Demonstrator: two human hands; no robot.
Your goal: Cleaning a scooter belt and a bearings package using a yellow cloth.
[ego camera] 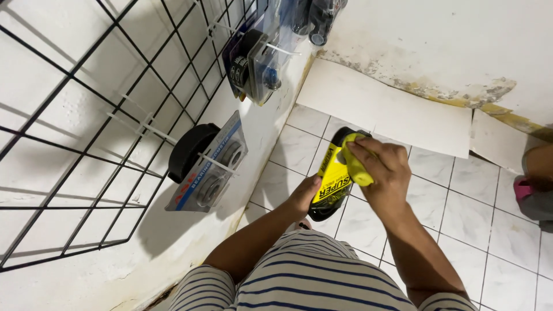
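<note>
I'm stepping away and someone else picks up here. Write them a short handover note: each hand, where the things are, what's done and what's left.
Left hand: holds the lower edge of the yellow and black package, over the tiled floor.
Right hand: presses a yellow cloth on the package's upper part.
Nearby: wire grid on the wall, to the left, carries two hung blister packs on white hooks.
Done: package is in hand, off the grid.
Left: the cloth is on it now; it is not on a hook.
</note>
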